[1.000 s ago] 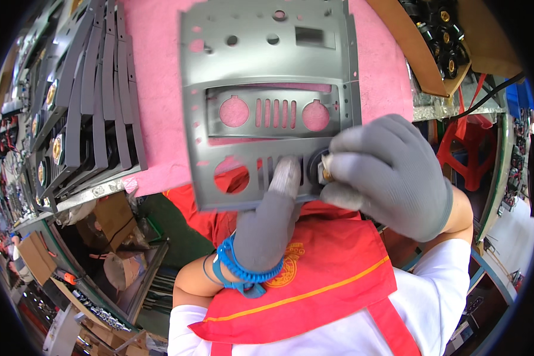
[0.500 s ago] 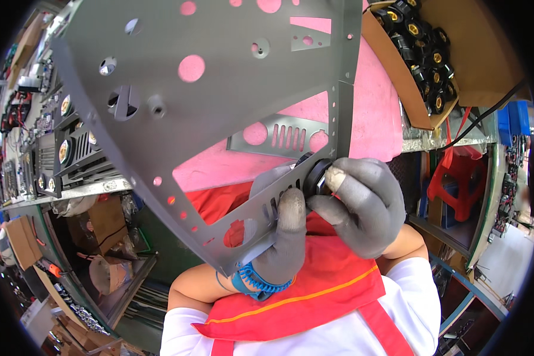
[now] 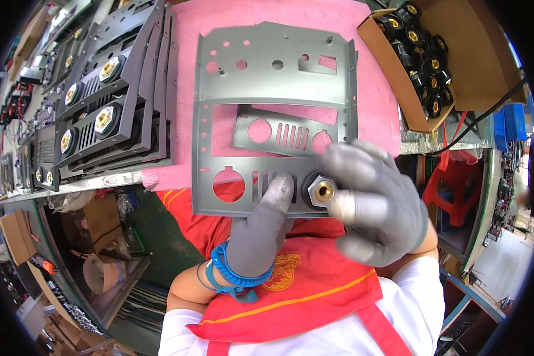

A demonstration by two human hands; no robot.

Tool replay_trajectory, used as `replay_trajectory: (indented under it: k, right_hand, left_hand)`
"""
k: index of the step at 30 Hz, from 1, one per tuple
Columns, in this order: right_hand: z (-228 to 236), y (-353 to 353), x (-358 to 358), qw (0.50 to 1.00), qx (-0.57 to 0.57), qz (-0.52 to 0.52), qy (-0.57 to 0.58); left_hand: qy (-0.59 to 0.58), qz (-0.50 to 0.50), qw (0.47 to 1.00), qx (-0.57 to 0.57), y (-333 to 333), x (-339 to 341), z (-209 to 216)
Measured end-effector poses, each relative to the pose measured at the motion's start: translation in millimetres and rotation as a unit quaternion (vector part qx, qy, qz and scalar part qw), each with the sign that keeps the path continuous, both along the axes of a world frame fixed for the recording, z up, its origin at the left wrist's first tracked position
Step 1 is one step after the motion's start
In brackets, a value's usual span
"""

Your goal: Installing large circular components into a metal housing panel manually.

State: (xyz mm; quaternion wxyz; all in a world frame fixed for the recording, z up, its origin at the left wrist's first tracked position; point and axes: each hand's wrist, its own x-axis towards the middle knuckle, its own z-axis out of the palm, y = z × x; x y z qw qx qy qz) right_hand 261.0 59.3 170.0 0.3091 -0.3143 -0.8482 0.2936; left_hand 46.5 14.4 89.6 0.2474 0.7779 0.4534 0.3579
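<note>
A grey sheet-metal panel (image 3: 267,89) with cut-outs and round holes faces me over the front edge of the bench. My left hand (image 3: 261,231), in a grey glove, grips its near edge, thumb lying on the slots and fingers hidden beneath. A black round fitting with a silver hex nut and brass centre (image 3: 320,191) sits in the panel's near right hole. The near left hole (image 3: 228,184) has no fitting in it. My gloved right hand (image 3: 377,204) is beside the nut, fingers apart and smeared by motion; one fingertip is at the nut's right edge.
A second slotted metal panel (image 3: 279,133) lies on the pink bench cover (image 3: 377,113), seen through the cut-out. Stacked panels with brass fittings (image 3: 110,118) stand on the left. An open cardboard box (image 3: 391,77) of black fittings is at the far right, near a black cable (image 3: 486,115).
The panel has tipped away and down from close in front of me, now facing up. My right hand has parted from the black fitting it was pinching and moved slightly right.
</note>
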Motion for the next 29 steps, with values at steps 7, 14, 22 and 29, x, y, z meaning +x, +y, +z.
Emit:
replay_trajectory:
  k: [7, 14, 22, 29]
  right_hand:
    - [16.7, 19.0, 9.0, 0.993, 0.017, 0.022, -0.116]
    - [14.3, 29.0, 3.8, 0.979, -0.076, 0.100, -0.158]
    - [-0.8, 30.2, 1.9, 0.990, -0.072, 0.064, -0.099]
    - [3.9, 37.4, -2.0, 0.965, -0.107, 0.121, -0.208]
  left_hand:
    - [-0.453, 0.044, 0.660, -0.598, 11.8, 3.5, 19.4]
    - [-0.572, -0.107, 0.520, -0.625, 31.3, -2.2, 36.0]
    - [-0.525, -0.019, 0.582, -0.621, 33.0, -5.3, 30.7]
    - [-0.560, -0.091, 0.523, -0.636, 33.3, -27.0, 16.1]
